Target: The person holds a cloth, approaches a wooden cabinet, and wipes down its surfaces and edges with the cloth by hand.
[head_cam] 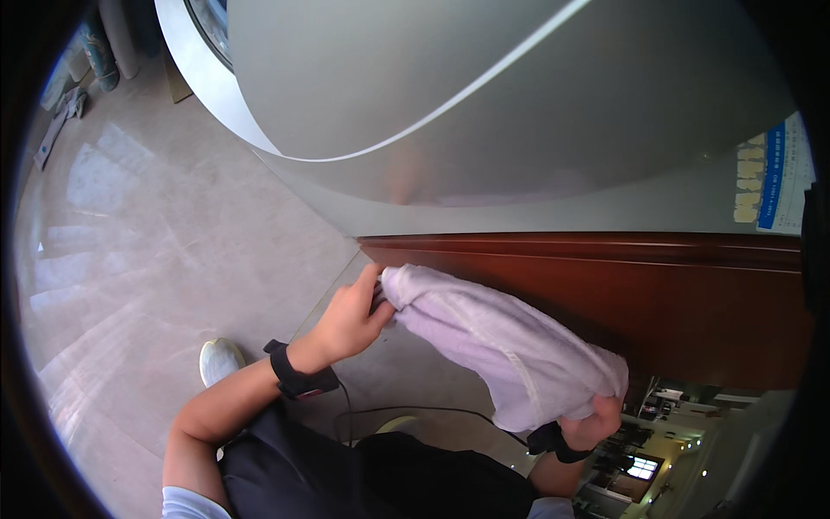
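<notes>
A lavender cloth [493, 344] with pale seams hangs bunched and stretched between both hands. My left hand [350, 318] pinches its upper-left end between thumb and fingers. At the lower right end, my right hand [596, 418] grips the cloth, and its fingers are partly hidden by the fabric. The middle of the cloth sags and its folds cover the inner surface. Just beyond it runs a reddish-brown wooden board [648, 295] with a moulded edge.
A large glossy grey appliance panel [421, 78] rises ahead, with a white curved rim [214, 97] at its left. A label [781, 181] bearing writing is stuck at its right. Tiled floor [162, 246] lies left. A cable [421, 409] runs between the black wrist straps.
</notes>
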Demonstrator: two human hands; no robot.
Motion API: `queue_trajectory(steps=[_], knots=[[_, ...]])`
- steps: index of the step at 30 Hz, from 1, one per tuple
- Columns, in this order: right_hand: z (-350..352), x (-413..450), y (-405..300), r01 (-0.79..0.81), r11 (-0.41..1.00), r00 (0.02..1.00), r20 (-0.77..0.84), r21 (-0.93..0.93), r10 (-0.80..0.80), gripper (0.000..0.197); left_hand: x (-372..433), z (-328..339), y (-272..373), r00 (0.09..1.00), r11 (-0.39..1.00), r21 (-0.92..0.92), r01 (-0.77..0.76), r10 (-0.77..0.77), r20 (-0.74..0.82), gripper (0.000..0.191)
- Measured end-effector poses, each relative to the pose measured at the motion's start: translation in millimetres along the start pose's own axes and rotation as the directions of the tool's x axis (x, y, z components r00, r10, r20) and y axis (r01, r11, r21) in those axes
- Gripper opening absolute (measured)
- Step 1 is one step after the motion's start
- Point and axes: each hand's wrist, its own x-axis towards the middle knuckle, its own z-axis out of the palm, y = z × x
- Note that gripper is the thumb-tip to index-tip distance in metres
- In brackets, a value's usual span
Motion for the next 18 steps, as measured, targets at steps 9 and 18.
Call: queue_trajectory(steps=[9,18], knots=[[36,-3,-4,0.423,0.900,0.722,0.560,0.106,-0.406,0.020,3,-8,21,0.637,0.656,-0.229,0.719,-0.490,0.595,0.050],[34,-9,-26,0.619,0.781,0.572,0.726,-0.077,-0.381,0.023,-2,7,62,0.962,0.947,-0.167,-0.274,0.268,-0.059,0.041]])
